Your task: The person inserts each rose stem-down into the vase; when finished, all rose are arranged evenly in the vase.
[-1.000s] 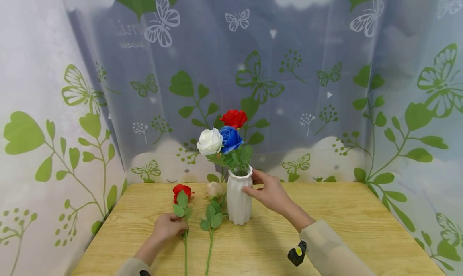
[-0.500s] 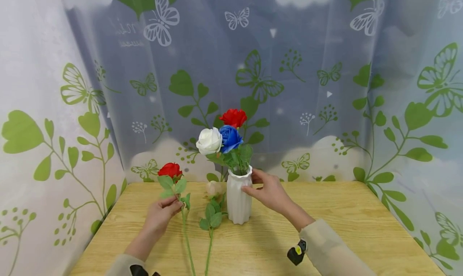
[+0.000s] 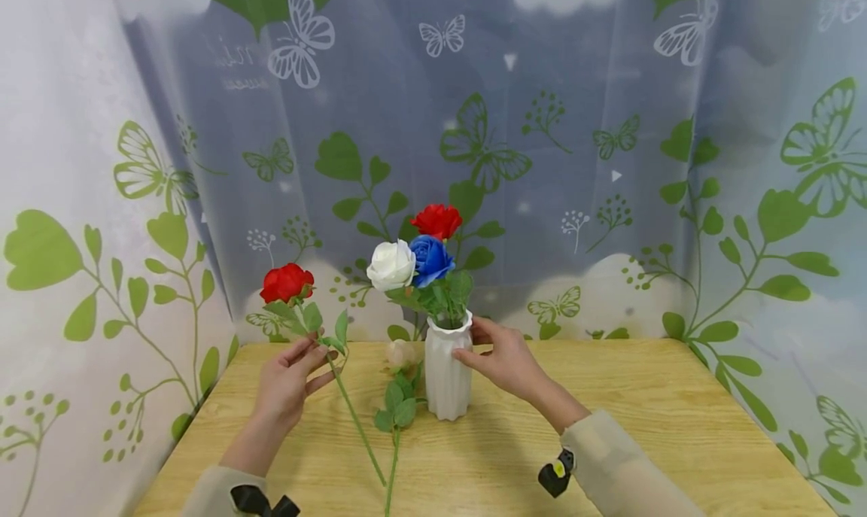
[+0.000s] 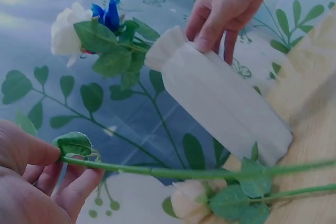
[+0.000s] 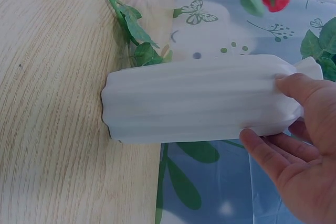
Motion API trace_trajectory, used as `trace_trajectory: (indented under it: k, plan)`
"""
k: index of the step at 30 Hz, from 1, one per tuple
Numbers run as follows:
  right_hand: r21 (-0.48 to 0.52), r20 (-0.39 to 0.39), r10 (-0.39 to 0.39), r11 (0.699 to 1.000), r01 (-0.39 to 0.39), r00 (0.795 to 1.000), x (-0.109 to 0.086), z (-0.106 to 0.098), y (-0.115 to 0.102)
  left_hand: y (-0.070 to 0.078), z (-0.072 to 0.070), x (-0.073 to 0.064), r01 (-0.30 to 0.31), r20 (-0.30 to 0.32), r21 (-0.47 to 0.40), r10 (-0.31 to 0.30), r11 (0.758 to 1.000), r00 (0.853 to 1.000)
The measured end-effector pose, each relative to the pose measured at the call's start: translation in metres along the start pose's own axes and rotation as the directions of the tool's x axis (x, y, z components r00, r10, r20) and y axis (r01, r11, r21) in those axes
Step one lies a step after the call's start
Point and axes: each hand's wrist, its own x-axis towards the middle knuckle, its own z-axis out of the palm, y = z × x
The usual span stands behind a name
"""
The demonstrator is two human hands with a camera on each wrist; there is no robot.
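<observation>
A counter (image 3: 609,412) is bearing an upright white vase (image 3: 447,381), which is holding red, blue and white roses (image 3: 431,261). The right hand (image 3: 508,363) is gripping the vase below its rim. The left hand (image 3: 284,381) is pinching another red rose (image 3: 287,284) by its stem above the counter; a pale rose (image 3: 401,354) is lying beside the vase.

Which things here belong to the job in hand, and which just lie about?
Likely the job:
red rose in left hand
white vase in right hand
its white rose, blue rose and second red rose
pale rose lying nearby

Just around:
table
printed curtain
</observation>
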Motion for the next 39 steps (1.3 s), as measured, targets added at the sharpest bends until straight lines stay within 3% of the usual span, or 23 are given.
trace_trajectory:
  k: [7,13,19,22,29,34,39]
  plan:
    - [0.008,0.0,0.006,1.0,-0.006,1.0,-0.002,0.0,0.001,0.014,0.008,-0.001,-0.06,0.013,-0.007,0.06,0.998,0.998]
    - [0.003,0.0,0.004,1.0,-0.004,1.0,-0.002,0.0,-0.001,0.025,0.019,0.002,-0.164,0.008,-0.089,0.166,0.982,0.986]
    - [0.002,0.0,0.006,1.0,-0.006,1.0,-0.002,0.0,-0.001,0.038,0.031,0.004,-0.212,-0.014,-0.15,0.212,0.966,0.977]
    - [0.009,0.004,0.008,1.0,-0.008,1.0,-0.002,0.0,0.0,0.044,0.036,0.004,-0.244,-0.036,-0.203,0.242,0.948,0.97]
    - [0.015,0.004,0.014,1.0,-0.014,1.0,-0.001,0.0,0.001,0.061,0.046,0.006,-0.334,-0.061,-0.332,0.333,0.882,0.941]
    - [0.007,0.0,0.013,1.0,-0.013,1.0,-0.001,-0.001,0.001,0.07,0.051,0.007,-0.339,-0.069,-0.396,0.341,0.853,0.938]
    - [0.009,0.005,0.009,1.0,-0.009,1.0,-0.001,-0.001,0.001,0.077,0.054,0.007,-0.327,-0.072,-0.41,0.328,0.851,0.942]
